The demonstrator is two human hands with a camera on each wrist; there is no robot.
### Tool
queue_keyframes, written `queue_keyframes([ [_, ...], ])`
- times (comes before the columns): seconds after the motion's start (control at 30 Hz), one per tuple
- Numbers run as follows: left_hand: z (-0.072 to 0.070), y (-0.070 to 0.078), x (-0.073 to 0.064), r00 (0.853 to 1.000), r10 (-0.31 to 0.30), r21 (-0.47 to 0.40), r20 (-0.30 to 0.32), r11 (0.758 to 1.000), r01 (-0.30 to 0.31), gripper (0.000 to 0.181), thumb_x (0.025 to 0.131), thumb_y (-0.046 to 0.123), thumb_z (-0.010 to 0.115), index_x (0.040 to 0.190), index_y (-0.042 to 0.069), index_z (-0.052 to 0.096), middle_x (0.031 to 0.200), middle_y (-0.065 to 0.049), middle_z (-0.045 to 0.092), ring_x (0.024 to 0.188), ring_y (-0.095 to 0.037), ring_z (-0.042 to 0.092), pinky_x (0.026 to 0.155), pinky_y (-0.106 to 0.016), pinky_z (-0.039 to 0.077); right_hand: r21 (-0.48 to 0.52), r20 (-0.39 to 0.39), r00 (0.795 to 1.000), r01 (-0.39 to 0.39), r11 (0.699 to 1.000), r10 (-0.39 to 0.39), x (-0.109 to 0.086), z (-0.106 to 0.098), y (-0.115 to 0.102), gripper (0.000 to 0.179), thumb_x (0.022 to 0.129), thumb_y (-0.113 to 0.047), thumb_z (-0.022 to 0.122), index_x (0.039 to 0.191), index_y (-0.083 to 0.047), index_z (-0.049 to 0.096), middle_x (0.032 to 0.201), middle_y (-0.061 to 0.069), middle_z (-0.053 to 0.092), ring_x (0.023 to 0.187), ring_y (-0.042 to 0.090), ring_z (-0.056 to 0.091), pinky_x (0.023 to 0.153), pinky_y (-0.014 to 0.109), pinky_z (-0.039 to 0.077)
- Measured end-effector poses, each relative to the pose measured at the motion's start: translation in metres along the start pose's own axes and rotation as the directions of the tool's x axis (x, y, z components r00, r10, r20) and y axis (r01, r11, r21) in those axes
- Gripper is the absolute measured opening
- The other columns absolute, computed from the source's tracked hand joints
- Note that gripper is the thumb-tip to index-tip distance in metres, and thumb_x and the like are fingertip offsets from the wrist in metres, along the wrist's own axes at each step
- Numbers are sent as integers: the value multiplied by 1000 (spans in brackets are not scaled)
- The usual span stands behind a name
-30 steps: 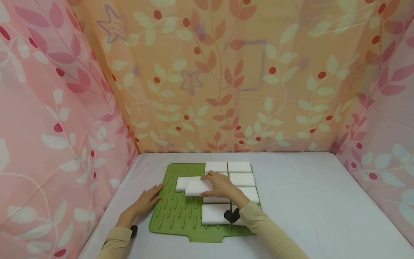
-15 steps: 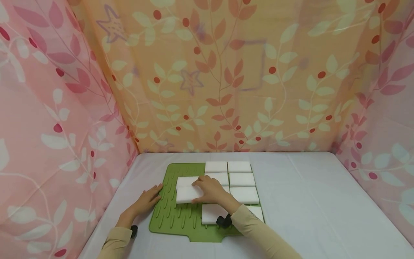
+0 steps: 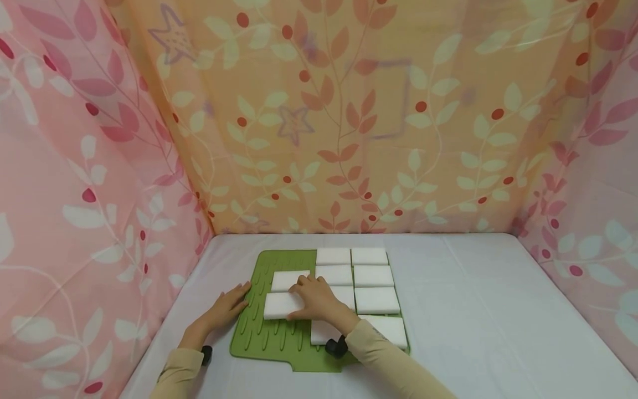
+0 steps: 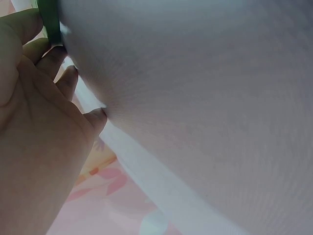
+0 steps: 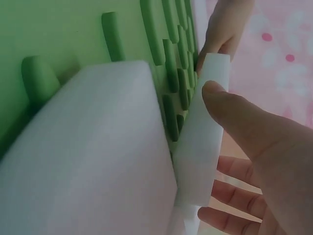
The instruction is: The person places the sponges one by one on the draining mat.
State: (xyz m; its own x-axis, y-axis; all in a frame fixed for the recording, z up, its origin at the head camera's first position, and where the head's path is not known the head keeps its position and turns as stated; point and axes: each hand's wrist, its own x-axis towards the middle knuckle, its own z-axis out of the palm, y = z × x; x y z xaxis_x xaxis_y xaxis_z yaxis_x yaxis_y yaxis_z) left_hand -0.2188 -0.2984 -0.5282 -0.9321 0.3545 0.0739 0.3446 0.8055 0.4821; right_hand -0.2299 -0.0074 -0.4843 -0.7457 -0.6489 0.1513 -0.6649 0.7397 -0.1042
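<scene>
In the head view, my right hand (image 3: 319, 299) holds a white sponge (image 3: 279, 306) over the left half of a green ridged mat (image 3: 276, 354). The right wrist view shows the thumb pressed on one long edge of this sponge (image 5: 199, 142), with the fingers along its opposite side. Just behind it, another white sponge (image 3: 289, 280) lies on the mat. My left hand (image 3: 226, 307) rests at the mat's left edge with its fingers stretched out. In the left wrist view, the fingertips meet the green edge (image 4: 50, 22) and the white cloth.
Several more white sponges (image 3: 376, 300) lie in two columns on the mat's right half. My right forearm passes over the front ones. A white cloth (image 3: 473, 310) covers the table, and patterned curtains (image 3: 349, 166) enclose it at the back and sides.
My right hand has carried the sponge left and toward me, from overlapping the sponge behind to a place in front of it. The left hand stays at the mat's edge.
</scene>
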Motion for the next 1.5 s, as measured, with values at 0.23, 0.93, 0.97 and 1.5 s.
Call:
queue_keyframes([
  [0.23, 0, -2, 1, 1000, 20, 5, -10, 1000, -20, 52, 96, 16, 50, 141, -3, 34, 143, -24, 36, 132, -44, 30, 99, -73, 12, -32, 14, 1000, 7, 999, -7, 0, 5, -2, 65, 69, -69, 64, 118, -27, 61, 102, -5, 53, 90, 13, 48, 78, 32, 40],
  [0.93, -8, 0, 14, 993, 80, 33, 85, 996, -83, 53, 96, 17, 50, 139, -9, 34, 140, -29, 37, 128, -50, 32, 100, -66, 24, 23, -59, 998, 22, 999, -20, -4, 2, 11, 64, 69, -69, 63, 118, -27, 59, 106, -4, 52, 94, 14, 51, 80, 36, 42],
  [0.97, -9, 1, 15, 992, 90, 36, 89, 995, -93, 53, 95, 17, 51, 138, -10, 34, 139, -30, 38, 127, -51, 33, 100, -64, 26, 35, -67, 998, 18, 999, -15, -5, 1, 13, 63, 70, -69, 63, 118, -27, 59, 107, -4, 52, 96, 15, 51, 81, 37, 42],
  [1.5, -27, 21, 45, 993, -34, 112, 117, 993, 20, 45, 92, 12, 54, 131, -10, 45, 126, -27, 53, 118, -43, 48, 98, -54, 38, 83, -134, 990, -28, 996, 40, -8, -10, 49, 59, 73, -63, 65, 114, -21, 62, 108, 0, 53, 96, 19, 52, 79, 38, 42],
])
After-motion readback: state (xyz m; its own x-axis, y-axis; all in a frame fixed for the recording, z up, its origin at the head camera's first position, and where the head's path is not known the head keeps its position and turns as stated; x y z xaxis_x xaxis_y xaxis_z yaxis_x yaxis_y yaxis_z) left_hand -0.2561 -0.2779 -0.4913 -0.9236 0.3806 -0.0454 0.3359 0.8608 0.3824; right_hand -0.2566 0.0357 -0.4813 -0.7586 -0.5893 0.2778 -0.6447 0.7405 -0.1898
